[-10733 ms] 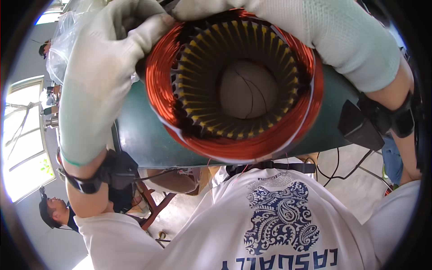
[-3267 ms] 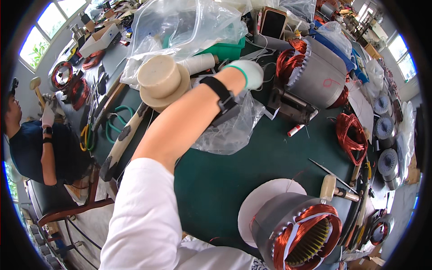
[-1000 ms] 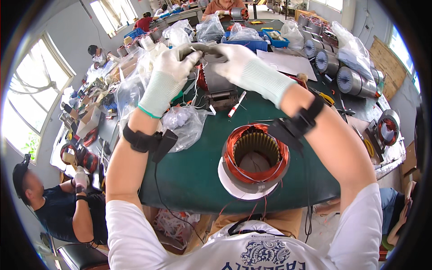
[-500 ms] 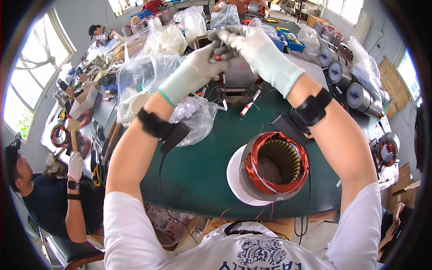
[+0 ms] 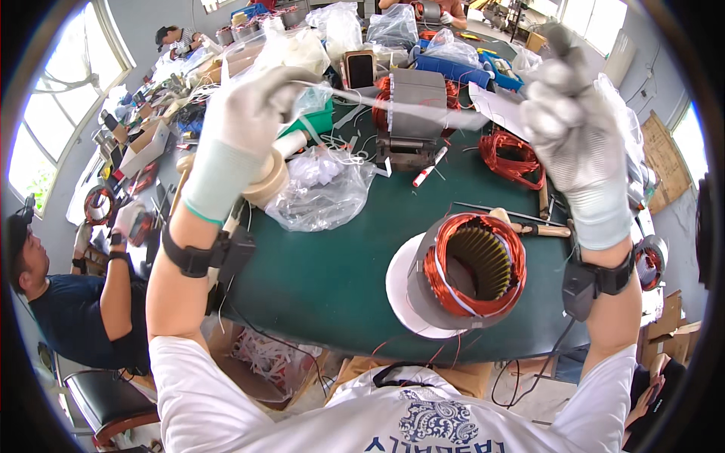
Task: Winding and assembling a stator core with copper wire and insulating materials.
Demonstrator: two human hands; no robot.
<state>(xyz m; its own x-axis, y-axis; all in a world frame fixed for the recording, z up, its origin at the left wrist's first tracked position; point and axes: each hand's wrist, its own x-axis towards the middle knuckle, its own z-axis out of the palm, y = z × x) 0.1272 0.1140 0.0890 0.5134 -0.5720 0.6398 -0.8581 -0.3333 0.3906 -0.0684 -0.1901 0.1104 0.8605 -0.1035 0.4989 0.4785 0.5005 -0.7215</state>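
Note:
Both my hands are raised over the table in pale work gloves. My left hand (image 5: 260,102) has its fingers curled round one end of a thin white cord (image 5: 362,98). The cord stretches rightward, smeared by motion, toward my right hand (image 5: 563,106), which is also blurred, its fingers folded in. Below and between them a stator (image 5: 429,291) with orange-red copper windings and a white lacing stands upright on a white round base (image 5: 400,283). Further back, behind the cord, a second wound stator (image 5: 415,87) lies on its side on a dark metal cradle (image 5: 404,153).
A clear plastic bag (image 5: 321,200) and tape rolls (image 5: 270,181) lie near my left arm. On the right are a copper coil bundle (image 5: 510,155) and a mallet (image 5: 540,228). A red-and-white marker (image 5: 429,167) lies mid-table. A co-worker (image 5: 68,302) sits at left.
My hands were together over the far stator; now they are wide apart with the cord drawn between them. The co-worker at left has lowered a raised mallet arm.

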